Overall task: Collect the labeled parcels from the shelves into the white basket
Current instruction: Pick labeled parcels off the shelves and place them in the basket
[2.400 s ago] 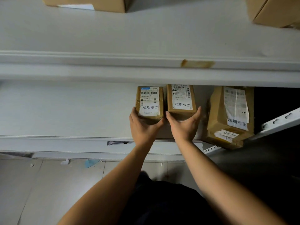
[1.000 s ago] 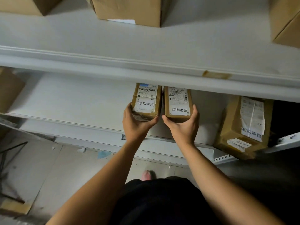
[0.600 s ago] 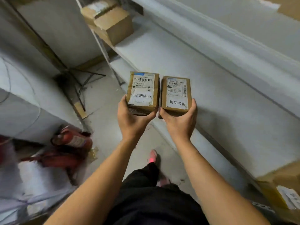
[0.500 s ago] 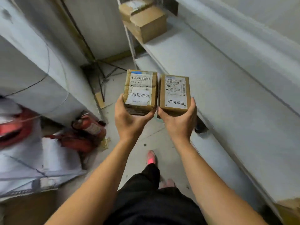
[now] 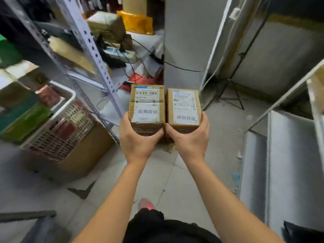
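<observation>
Head view: my left hand (image 5: 140, 141) grips small brown labeled cardboard parcel (image 5: 147, 109), right hand (image 5: 190, 139) grips its twin (image 5: 183, 109), side by side, touching. White plastic lattice basket (image 5: 52, 123) sits lower left, already holding packages. Risk: one-handed end grips, parcel could slip on swing over.

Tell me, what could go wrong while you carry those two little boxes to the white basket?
1. Each box is held only at its near end: the left hand grips the left box, the right hand the right box. One could tip forward and drop.
2. The white basket already looks full of packages, so new boxes might slide off.
3. Cables and a tripod clutter the narrow floor, so tripping is possible.
</observation>
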